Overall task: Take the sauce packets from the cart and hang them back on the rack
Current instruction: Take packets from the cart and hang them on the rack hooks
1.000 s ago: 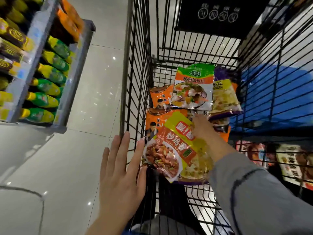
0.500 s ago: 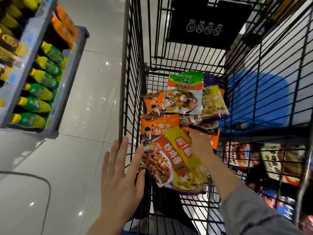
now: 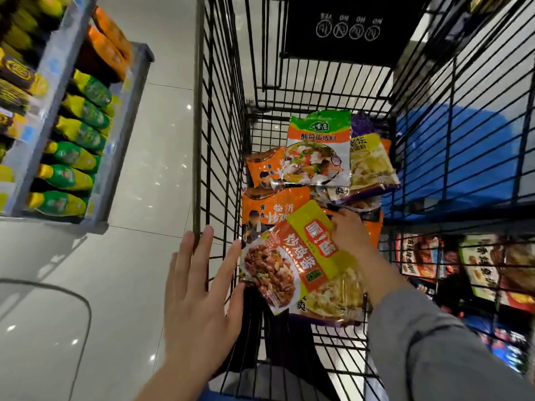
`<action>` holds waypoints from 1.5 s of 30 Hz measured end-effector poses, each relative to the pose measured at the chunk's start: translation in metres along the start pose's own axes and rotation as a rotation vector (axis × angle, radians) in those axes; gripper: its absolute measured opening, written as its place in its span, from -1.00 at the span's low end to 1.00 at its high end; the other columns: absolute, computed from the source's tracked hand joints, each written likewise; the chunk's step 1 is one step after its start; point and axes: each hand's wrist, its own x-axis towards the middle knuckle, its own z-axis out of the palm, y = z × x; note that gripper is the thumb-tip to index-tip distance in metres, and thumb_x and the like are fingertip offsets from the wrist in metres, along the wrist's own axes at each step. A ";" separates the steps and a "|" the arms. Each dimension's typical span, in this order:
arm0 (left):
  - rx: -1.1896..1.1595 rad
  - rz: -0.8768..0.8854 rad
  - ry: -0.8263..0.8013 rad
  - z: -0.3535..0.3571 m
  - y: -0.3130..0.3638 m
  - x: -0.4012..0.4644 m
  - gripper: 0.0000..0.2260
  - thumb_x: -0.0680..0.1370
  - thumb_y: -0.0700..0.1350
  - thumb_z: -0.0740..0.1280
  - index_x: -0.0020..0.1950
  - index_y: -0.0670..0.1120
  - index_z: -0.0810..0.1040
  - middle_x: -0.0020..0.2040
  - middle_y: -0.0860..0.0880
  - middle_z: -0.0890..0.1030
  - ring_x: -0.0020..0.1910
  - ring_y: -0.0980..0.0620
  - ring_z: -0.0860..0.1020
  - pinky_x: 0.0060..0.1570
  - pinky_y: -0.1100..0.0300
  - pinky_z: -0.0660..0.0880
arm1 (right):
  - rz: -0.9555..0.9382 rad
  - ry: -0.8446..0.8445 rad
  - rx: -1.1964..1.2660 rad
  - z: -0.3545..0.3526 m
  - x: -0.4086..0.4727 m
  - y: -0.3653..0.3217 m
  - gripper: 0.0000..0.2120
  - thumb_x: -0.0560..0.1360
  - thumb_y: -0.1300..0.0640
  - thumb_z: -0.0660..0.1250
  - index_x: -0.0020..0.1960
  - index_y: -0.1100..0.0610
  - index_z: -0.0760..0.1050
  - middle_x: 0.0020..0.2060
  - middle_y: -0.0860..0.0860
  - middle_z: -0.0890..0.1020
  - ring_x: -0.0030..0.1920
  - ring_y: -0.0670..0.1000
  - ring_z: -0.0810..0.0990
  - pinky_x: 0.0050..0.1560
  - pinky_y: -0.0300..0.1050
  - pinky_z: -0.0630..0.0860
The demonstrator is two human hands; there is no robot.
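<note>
Inside the cart (image 3: 199, 117), near its left wall, the right hand (image 3: 348, 235) pinches a sauce packet (image 3: 301, 256) by its top edge. The left hand (image 3: 199, 296), fingers spread flat, holds nothing. Best lift straight up, clear of the wires.

Grey long sleeve (image 3: 440, 351) covers the right arm.

Right hand (image 3: 348, 238) grips sauce packet (image 3: 301, 261) inside cart (image 3: 220, 140).
</note>
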 end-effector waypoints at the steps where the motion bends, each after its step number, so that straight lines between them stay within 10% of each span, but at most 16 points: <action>1: 0.005 0.000 0.002 0.001 0.000 0.000 -0.52 0.47 -0.07 0.31 0.39 -0.05 0.35 0.45 -0.20 0.24 0.48 -0.23 0.11 0.30 -0.27 0.27 | -0.024 -0.028 0.012 -0.002 0.009 0.000 -0.68 0.52 0.12 0.21 0.22 0.24 0.44 0.31 0.20 0.36 0.33 0.21 0.32 0.25 0.05 0.35; 7: 0.007 -0.021 0.006 0.001 0.002 -0.002 -0.50 0.45 -0.13 0.35 0.39 -0.06 0.36 0.45 -0.19 0.25 0.48 -0.22 0.12 0.28 -0.28 0.27 | -0.043 -0.154 -0.142 -0.015 0.014 -0.001 -0.75 0.57 0.04 0.12 0.21 0.08 0.35 0.13 0.11 0.52 0.23 0.17 0.44 0.38 0.30 0.13; 12: -0.002 -0.016 0.016 0.003 0.005 -0.007 -0.48 0.43 -0.13 0.37 0.38 -0.05 0.38 0.46 -0.18 0.24 0.48 -0.22 0.13 0.26 -0.29 0.28 | -0.160 -0.085 0.046 -0.038 -0.034 -0.009 -0.56 0.55 -0.05 0.21 0.40 -0.01 0.30 0.31 0.11 0.47 0.26 0.17 0.46 0.18 0.02 0.44; 24: -0.003 0.016 0.005 -0.002 0.003 -0.006 -0.52 0.46 -0.03 0.27 0.38 -0.05 0.41 0.47 -0.20 0.23 0.49 -0.20 0.06 0.40 -0.23 0.06 | 0.007 0.036 0.292 -0.056 -0.222 -0.018 -0.86 0.57 0.17 0.21 0.03 0.06 0.54 -0.13 -0.12 0.58 -0.20 -0.04 0.58 -0.26 -0.40 0.40; 32: 0.114 0.172 -0.098 -0.008 -0.002 0.001 -0.49 0.48 0.02 0.16 0.43 -0.04 0.33 0.48 -0.19 0.23 0.49 -0.19 0.07 0.40 -0.28 -0.05 | 0.292 0.331 0.238 -0.076 -0.271 0.004 -0.90 0.36 0.33 0.38 -0.13 0.23 0.58 -0.27 0.20 0.64 -0.22 0.24 0.60 -0.33 -0.08 0.25; 36: 0.023 0.244 -0.141 -0.006 0.020 0.021 -0.56 0.48 -0.06 0.30 0.36 -0.05 0.39 0.38 -0.19 0.39 0.41 -0.18 0.29 0.38 -0.24 0.05 | 0.360 0.305 0.079 -0.066 -0.241 0.011 -0.89 0.47 0.23 0.27 -0.21 0.13 0.39 -0.33 0.03 0.52 -0.26 0.13 0.55 -0.40 -0.12 0.22; 45: -0.288 -0.157 -0.437 0.087 0.042 0.125 -0.58 0.55 -0.05 0.27 0.40 -0.07 0.34 0.37 -0.10 0.39 0.33 -0.08 0.36 0.24 0.02 0.34 | 0.263 0.370 0.007 -0.098 -0.184 0.011 -0.89 0.54 0.14 0.21 0.07 0.06 0.42 -0.08 0.00 0.57 -0.09 0.06 0.56 -0.24 -0.16 0.26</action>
